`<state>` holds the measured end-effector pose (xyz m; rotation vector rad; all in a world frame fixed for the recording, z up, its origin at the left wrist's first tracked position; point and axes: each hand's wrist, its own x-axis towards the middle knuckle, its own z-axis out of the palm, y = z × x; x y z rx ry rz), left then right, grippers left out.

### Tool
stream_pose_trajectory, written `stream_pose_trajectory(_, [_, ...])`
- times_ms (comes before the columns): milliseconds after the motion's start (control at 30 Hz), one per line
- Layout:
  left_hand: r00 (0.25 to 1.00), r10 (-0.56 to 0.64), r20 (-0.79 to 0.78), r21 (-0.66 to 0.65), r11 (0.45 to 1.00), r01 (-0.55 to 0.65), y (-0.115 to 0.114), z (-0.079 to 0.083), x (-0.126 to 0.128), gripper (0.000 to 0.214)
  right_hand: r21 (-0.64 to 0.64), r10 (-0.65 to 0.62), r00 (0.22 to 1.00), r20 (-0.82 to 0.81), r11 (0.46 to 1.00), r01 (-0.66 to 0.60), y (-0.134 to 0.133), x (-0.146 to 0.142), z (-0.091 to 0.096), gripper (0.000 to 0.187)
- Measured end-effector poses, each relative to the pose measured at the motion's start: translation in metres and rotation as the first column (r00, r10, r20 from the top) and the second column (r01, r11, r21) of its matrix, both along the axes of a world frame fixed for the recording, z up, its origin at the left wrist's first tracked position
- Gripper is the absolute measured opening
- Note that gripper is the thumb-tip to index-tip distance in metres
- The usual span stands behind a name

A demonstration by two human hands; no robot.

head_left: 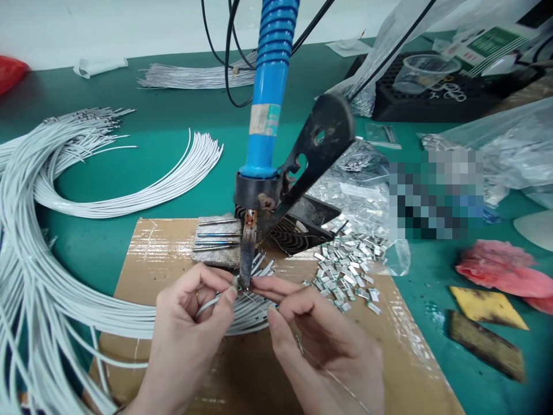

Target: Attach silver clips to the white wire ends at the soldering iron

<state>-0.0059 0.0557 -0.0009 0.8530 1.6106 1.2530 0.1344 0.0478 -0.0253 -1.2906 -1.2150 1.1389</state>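
A blue-handled soldering iron (268,98) stands clamped in a black metal stand (317,144), its burnt tip (247,253) pointing down over a taped cardboard sheet (164,248). My left hand (190,323) pinches the end of a white wire (207,306) and holds it up to the tip. My right hand (319,340) pinches a thin strand of solder wire (322,369) and touches its end to the same spot. Both hands meet just under the tip.
Bundles of white wires (52,230) curve over the green table at left. A pile of small metal terminals (345,265) lies right of the stand, with plastic bags behind. Yellow and brown sponges (488,323) and a red cloth sit at right. A black tray stands far right.
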Motion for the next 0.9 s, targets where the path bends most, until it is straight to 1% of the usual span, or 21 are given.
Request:
stream_pose_trajectory(300, [1.000, -0.003, -0.024, 0.009, 1.000, 0.004, 0.0034, 0.0022, 0.0022, 0.013, -0.012, -0.007, 0.999, -0.040, 1.000, 0.006, -0.0005, -0.0020, -0.0013, 0.020])
stream_pose_trajectory(500, [1.000, 0.007, -0.027, 0.005, 1.000, -0.006, 0.0032, 0.0015, 0.0026, 0.013, -0.006, -0.024, 0.999, -0.025, 1.000, 0.024, -0.0004, -0.0028, -0.0003, 0.021])
stream_pose_trajectory(733, [1.000, 0.011, -0.025, 0.018, 1.000, -0.010, 0.0012, 0.0001, 0.0008, 0.014, 0.026, -0.016, 1.000, -0.016, 1.000, 0.016, 0.0001, -0.0022, -0.0022, 0.021])
stream_pose_trajectory(900, [1.000, -0.003, -0.013, 0.009, 1.000, 0.003, 0.0014, 0.0016, 0.0005, 0.015, 0.021, 0.004, 1.000, 0.011, 1.000, -0.004, 0.0000, -0.0002, -0.0023, 0.021])
